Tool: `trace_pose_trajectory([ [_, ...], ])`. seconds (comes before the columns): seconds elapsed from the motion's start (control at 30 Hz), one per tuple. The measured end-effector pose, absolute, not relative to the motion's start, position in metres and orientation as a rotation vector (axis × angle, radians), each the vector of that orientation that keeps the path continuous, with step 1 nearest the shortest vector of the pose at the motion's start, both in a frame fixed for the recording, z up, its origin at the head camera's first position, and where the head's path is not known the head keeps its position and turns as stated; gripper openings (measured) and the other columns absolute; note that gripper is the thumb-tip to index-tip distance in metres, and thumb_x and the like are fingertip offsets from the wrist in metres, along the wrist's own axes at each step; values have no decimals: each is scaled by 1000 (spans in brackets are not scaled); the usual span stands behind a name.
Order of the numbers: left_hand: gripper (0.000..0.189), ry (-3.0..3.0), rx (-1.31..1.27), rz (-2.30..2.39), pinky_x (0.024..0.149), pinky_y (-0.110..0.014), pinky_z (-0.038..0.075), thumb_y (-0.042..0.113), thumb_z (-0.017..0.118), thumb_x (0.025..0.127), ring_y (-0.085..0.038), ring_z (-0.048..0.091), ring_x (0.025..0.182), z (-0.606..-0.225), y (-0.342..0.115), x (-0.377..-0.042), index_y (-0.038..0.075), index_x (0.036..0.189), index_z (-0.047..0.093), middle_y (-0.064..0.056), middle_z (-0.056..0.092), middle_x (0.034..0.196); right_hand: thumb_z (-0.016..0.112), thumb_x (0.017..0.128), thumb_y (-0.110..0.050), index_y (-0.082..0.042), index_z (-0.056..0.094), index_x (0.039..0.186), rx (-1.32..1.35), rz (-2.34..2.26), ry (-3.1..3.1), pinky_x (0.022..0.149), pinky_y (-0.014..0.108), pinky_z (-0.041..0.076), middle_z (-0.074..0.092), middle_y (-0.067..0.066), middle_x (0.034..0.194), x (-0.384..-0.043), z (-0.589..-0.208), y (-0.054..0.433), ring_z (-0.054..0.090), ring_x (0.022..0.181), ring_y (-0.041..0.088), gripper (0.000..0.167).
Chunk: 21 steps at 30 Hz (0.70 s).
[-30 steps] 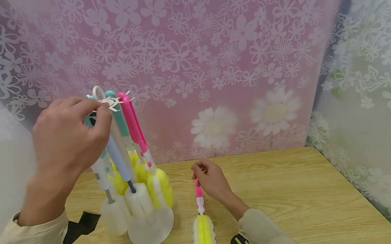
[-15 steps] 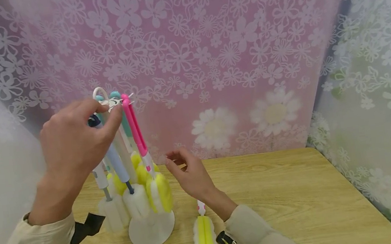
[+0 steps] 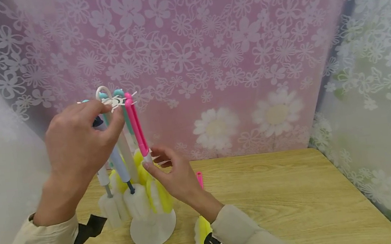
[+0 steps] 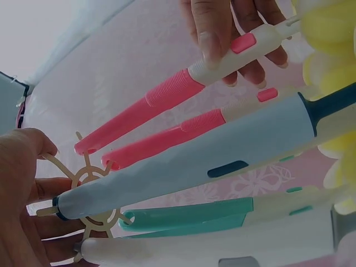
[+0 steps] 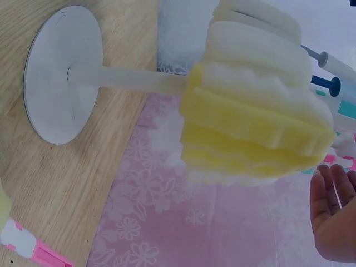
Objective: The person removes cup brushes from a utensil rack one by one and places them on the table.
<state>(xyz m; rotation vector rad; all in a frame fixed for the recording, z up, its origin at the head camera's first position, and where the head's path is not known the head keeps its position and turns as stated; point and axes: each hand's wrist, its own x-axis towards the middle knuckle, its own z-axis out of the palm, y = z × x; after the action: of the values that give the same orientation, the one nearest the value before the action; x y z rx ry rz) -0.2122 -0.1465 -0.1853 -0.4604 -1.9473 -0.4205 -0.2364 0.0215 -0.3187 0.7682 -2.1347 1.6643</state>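
half a second ago my right hand point(image 3: 176, 176) was in the gap between the rack and the loose brush; now it is up at the hanging pink brush point(image 3: 137, 128), thumb on one side of its white neck and fingers round the other, so i have it pinched there. that brush hangs by its handle from a top spoke of the white rack point(image 3: 154, 233), sponge end down. my left hand point(image 3: 78, 145) has stayed at the rack's top, thumb and fingers gripping by the hub, wrist raised, the back of the hand toward the head camera. my right forearm slants inward and now covers the middle of the loose brush point(image 3: 202, 234), which lies on the table point(image 3: 298, 199) just right of the rack's base, as before.
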Motion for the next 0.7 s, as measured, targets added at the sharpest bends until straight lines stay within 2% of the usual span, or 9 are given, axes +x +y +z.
trace_pose_trajectory([
  [0.17,32,-1944,-463,-407,55,-43,40,31,55,89,-28,53,57,-186,-147,-213,3,86,71,-12,64,67,65,90,-32,-11,60,123,770,1642,-2083,83,27,50,63,-6,111,-237,-318,18,59,95,8,40],
  [0.7,33,-1939,-470,-390,56,-44,41,31,54,89,-29,53,57,-186,-146,-214,2,84,69,-13,64,67,67,90,-26,-9,66,113,782,1656,-2038,80,26,51,66,-4,94,-236,-318,19,60,85,9,29],
])
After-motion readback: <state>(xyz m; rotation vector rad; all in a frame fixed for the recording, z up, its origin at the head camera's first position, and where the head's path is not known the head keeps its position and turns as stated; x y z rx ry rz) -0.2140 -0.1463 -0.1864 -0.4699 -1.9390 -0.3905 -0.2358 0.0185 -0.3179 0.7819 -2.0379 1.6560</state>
